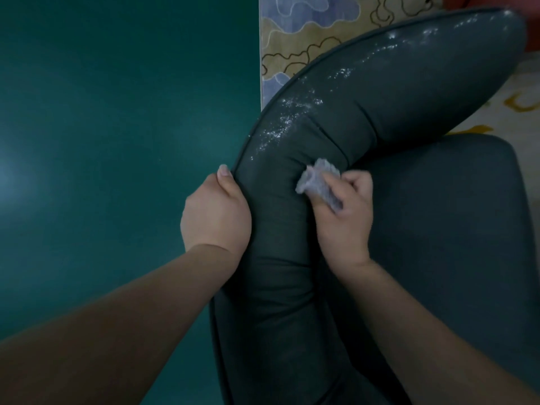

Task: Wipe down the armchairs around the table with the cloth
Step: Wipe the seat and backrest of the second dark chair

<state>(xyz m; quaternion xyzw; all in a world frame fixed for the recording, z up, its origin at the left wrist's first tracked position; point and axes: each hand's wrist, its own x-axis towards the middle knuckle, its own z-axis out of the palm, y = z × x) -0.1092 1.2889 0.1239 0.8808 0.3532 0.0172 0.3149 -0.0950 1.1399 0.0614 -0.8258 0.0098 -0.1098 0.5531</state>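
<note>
Hands: left (216, 213) grips armchair (380, 118) piped edge beside table (117, 112); right (344, 211) seemingly pinches cloth (318, 182).

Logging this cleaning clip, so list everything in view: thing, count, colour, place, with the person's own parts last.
armchair: one, dark grey-blue, fills the right half; curved padded backrest running from bottom centre to top right, seat at right.
white specks: many, white, scattered along the backrest's top edge from the middle to the top right.
cloth: one, pale grey-white, crumpled against the inner side of the backrest.
table: one, dark green, fills the left half.
rug: one, beige and blue with dark swirls, top centre, showing again at the right edge.
left hand: one, grips the backrest's outer edge.
right hand: one, holds the cloth against the backrest.
</note>
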